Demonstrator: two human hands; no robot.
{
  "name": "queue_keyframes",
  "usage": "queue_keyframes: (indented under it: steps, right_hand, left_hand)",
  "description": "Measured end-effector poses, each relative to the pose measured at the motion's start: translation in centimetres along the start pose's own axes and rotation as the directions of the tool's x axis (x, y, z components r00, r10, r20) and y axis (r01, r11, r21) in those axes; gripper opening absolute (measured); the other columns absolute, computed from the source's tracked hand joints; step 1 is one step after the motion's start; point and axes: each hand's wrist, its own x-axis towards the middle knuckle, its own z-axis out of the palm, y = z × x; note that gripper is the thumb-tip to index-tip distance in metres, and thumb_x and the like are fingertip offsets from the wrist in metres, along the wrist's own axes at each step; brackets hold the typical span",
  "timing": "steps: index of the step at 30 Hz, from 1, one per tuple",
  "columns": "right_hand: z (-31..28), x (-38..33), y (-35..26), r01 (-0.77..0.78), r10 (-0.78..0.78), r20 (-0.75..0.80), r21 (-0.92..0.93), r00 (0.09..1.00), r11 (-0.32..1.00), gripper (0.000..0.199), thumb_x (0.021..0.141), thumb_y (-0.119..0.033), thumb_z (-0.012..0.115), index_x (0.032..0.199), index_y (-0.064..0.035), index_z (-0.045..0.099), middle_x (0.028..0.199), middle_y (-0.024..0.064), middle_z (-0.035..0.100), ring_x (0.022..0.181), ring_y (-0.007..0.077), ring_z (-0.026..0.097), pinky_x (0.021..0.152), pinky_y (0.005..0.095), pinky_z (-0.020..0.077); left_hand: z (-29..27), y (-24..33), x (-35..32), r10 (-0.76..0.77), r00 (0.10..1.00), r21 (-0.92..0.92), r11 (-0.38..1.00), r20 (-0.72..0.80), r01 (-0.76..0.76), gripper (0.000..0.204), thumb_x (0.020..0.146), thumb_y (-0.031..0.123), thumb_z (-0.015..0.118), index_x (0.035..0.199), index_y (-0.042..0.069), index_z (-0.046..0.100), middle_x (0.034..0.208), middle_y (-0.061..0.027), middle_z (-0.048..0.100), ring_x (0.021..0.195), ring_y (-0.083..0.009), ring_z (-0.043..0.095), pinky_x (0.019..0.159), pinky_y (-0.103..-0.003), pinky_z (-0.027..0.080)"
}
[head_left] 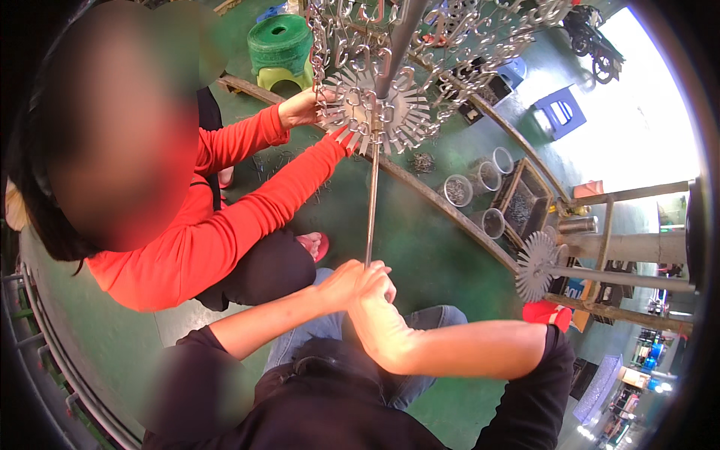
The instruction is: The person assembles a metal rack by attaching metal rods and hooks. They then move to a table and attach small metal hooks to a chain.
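My left hand (339, 283) and my right hand (377, 294) are closed together around the lower end of a thin upright metal rod (371, 202). The rod rises to a round toothed metal disc (405, 112) hung with several small shiny metal parts and chains. A co-worker in a red long-sleeved top sits to my left. One of that person's hands (304, 106) touches the disc's left edge, and the other red sleeve (330, 146) reaches just under it.
Stacked green stools (279, 46) stand behind the co-worker and a blue stool (559, 112) at the right. Round buckets of metal pieces (458, 190) and a crate (525, 201) sit beyond a curved rail (450, 214). A second toothed disc (535, 265) sits on a horizontal bar at the right.
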Motion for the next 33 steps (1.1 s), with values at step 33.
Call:
queue_keyframes:
  steps: [33]
  right_hand:
    - [6.6, -0.5, 2.8, -0.123, -0.078, 0.196, 0.833, 0.978, 0.54, 0.01, 0.076, -0.015, 0.06, 0.077, -0.0089, 0.068, 0.077, 0.0089, 0.069, 0.072, 0.0227, 0.069, 0.06, 0.0338, 0.054]
  left_hand:
    - [-3.6, 1.2, -0.3, -0.421, 0.856, -0.015, 0.895, 0.3, 0.445, 0.032, 0.095, 0.03, 0.05, 0.09, -0.001, 0.056, 0.08, -0.0203, 0.061, 0.079, -0.0382, 0.061, 0.068, -0.048, 0.046]
